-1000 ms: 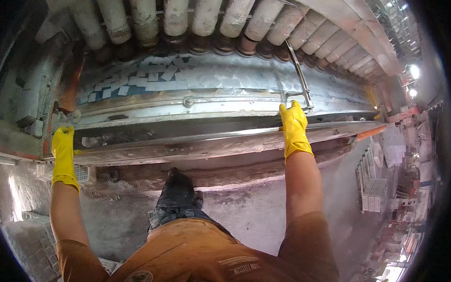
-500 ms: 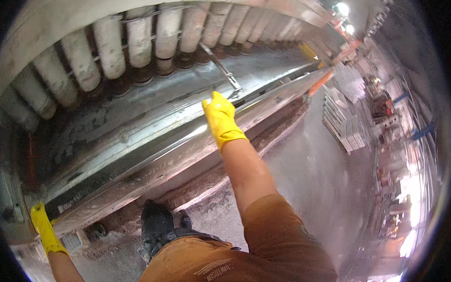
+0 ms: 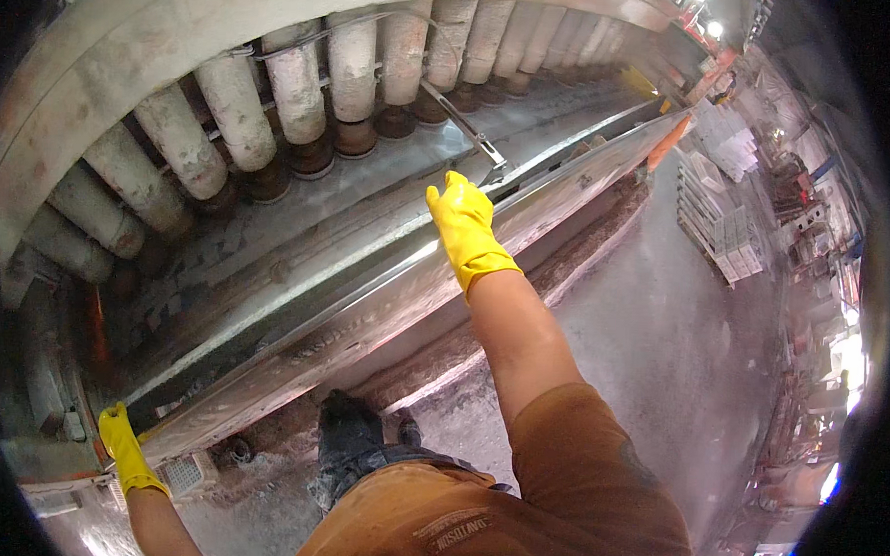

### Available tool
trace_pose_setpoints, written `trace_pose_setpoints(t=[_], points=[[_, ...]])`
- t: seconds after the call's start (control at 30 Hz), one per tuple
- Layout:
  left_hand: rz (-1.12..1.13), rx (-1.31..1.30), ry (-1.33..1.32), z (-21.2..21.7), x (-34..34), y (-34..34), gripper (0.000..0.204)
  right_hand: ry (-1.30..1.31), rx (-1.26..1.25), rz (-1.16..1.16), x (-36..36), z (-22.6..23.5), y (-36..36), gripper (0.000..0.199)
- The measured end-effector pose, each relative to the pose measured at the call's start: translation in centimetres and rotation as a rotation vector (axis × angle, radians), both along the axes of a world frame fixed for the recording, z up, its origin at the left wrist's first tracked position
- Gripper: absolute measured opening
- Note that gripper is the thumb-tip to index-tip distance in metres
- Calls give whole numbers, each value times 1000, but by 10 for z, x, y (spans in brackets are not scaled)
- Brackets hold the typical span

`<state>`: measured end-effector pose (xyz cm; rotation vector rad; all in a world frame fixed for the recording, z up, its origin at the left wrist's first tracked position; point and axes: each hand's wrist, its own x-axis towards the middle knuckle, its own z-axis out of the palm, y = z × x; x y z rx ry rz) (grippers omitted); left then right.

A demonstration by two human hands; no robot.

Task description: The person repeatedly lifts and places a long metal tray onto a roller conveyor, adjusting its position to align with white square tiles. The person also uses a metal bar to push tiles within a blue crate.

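Right hand: point(image 3: 463, 225) in a yellow glove, arm stretched forward, fingers laid flat and unclenched on the top edge of the long metal rail point(image 3: 385, 305), near its far end.
Left hand: point(image 3: 120, 448) also yellow-gloved, at the rail's near end, low on the left; whether its fingers curl round the rail I cannot tell.
Rail: a long, dusty grey strip running slantwise from lower left to upper right along the front of the machine point(image 3: 129, 61), with an orange tip point(image 3: 668, 144) at the far end.
Rollers: point(image 3: 295, 86) a row of pale, crusted cylinders standing side by side behind the rail, under the machine's curved top.
Rod: point(image 3: 465, 127) thin metal, slanting down from the rollers to just beyond the right hand.
Floor: point(image 3: 659, 315) grey, dusty concrete; a boot point(image 3: 346, 431) stands near the rail's base.
Racks: point(image 3: 721, 219) stacked pale sheets, well apart on the right.
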<state>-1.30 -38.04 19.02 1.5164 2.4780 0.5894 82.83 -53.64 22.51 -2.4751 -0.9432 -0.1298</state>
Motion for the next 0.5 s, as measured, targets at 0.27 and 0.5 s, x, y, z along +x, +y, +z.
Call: trace_pose_setpoints(t=[0.27,0.5], points=[[-98,-54,283,27,24,-12,48,15,-69,19,-2,19,-6,61],[-12,-103,222,53,46,-24,46,190,-68,16,2,24,-3,65]])
